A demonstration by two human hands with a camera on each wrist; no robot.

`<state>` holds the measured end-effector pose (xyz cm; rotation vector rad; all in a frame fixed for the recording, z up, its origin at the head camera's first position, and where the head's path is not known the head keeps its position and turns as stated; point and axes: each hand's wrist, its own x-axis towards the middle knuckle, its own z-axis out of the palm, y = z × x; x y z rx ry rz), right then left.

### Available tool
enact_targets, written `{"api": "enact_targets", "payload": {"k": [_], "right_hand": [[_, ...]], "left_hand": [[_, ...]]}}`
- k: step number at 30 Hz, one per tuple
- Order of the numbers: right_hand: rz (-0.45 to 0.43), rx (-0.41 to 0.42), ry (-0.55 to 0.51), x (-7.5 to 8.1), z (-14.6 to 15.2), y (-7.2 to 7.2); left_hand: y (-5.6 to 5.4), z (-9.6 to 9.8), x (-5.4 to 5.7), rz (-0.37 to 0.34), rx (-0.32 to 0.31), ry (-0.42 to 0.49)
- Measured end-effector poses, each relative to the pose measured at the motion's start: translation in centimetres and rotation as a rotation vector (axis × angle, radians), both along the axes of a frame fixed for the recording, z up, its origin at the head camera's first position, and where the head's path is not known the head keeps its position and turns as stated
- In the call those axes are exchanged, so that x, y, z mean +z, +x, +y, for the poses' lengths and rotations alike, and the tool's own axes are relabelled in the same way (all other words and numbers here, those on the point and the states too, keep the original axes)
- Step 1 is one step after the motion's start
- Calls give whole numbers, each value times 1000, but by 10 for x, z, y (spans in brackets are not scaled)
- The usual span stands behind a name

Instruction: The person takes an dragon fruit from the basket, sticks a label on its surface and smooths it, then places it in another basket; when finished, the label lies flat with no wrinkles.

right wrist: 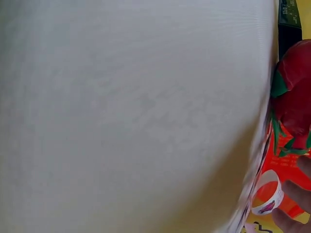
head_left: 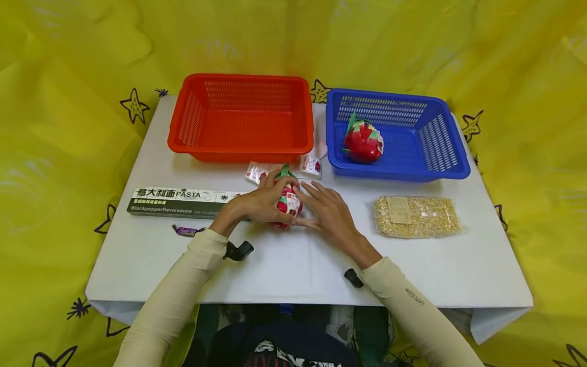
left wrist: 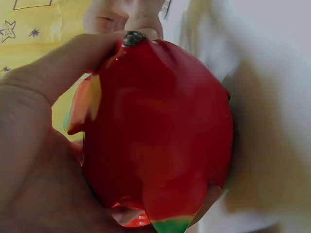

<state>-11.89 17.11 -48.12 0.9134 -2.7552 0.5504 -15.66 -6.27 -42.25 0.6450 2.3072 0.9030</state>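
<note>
A red model dragon fruit [head_left: 290, 200] with green leaf tips and a printed white label lies in front of me at the middle of the table. My left hand [head_left: 260, 203] grips it from the left, thumb on the near side and fingers over the far end. In the left wrist view the smooth red fruit [left wrist: 160, 116] fills the palm. My right hand [head_left: 332, 213] is at its right side, fingers extended, with fingertips right at the fruit. Just beyond are a white paper ring [head_left: 310, 165] and a flat printed label [head_left: 257, 172].
A red basket [head_left: 247, 155] stands at the back left. The blue basket [head_left: 390, 173] at the back right holds another dragon fruit [head_left: 364, 142]. A pasta box [head_left: 174, 202] and purple-wrapped candy [head_left: 187, 231] lie left; a bag of corn kernels [head_left: 419, 217] lies right.
</note>
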Motion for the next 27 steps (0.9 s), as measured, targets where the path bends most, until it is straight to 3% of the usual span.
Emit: {"api": "enact_targets", "payload": {"k": [4,7,9,12,15,18,22,27], "right_hand": [[-68,-19,29,10,0,-1],[-239,-45,-58,19,-6,3],[-375,-79,-169,27,-15,5],[-505,-140,-321,37,-37,6],[-527,-198,-321,40,-59,2],[-541,-279,-241,36,-74,0],[-554,-368,-198,30,-83,0],[-572,-400,-286,27,-89,1]], "left_hand": [[-3,1,1,23,-10,1],[-1,-1,0,40,3,-3],[1,-3,0,68,42,2],[2,-6,4,125,161,85],[0,-10,8,162,294,240],[2,-13,9,147,358,338],[8,-17,7,135,361,368],[11,-14,13,157,340,444]]}}
